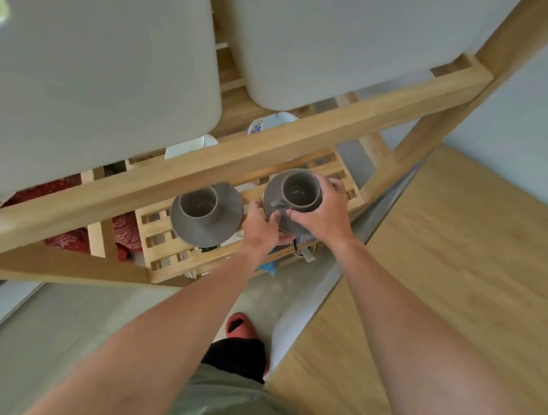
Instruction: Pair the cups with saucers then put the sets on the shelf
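A grey cup (301, 189) is seated upright on a grey saucer (272, 192), and the set is held by both hands over the right part of the slatted wooden shelf (162, 233). Whether the saucer already rests on the slats cannot be told. The left hand (261, 227) is closed on the saucer's near-left rim, with the thumb on top and the fingers tucked beneath. The right hand (322, 210) is wrapped around the right side of the set: its fingers are curled over the far-right edge beside the cup wall, and its thumb is pressed on the near rim of the saucer, close to the cup's handle, which points left and near. The two thumbs lie almost touching.

To the left on the same shelf, a second grey cup (200, 203) is seen standing on its own grey saucer (222, 225), free of either hand. Farther back, behind the upper wooden rail (303, 138), two white dishes (191, 146) are partly hidden, one with a purple floral pattern.
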The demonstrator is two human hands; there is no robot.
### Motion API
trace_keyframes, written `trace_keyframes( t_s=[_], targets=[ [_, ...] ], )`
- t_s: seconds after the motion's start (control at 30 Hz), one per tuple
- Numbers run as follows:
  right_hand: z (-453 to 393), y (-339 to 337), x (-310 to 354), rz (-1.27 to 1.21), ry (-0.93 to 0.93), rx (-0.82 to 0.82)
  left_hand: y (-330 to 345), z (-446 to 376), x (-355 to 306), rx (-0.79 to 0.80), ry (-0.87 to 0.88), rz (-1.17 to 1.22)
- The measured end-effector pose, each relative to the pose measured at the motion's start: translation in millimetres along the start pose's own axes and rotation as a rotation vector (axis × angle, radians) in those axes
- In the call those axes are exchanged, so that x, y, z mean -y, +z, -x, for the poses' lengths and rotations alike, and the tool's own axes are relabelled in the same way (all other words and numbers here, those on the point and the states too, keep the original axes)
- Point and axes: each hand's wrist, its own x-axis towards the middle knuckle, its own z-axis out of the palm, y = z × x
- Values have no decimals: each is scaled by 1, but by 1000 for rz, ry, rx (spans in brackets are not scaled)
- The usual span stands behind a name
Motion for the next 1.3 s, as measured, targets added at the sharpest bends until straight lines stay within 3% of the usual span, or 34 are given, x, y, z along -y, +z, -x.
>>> trace_keyframes(
  t_s=[0.43, 0.6, 0.83, 1.0, 1.13, 1.3],
  targets=[
    [-20, 7, 7, 64, 39, -29, 20, -20, -10, -208, -63, -85],
    [-28, 11, 9, -19, 29, 19, 28, -21, -9, -314, -170, -9],
    [-29, 11, 11, -13, 41, 40, 29, -18, -7, -325, -211, 146],
    [-17, 10, 16, -9, 92, 42, 23, -11, 6, -320, -125, -35],
    [2, 3, 14, 34, 95, 36, 19, 6, 21, -307, 53, -147],
    [51, -30, 9, 46, 39, -124, 26, 44, 33, -348, 208, -226]
  ],
)
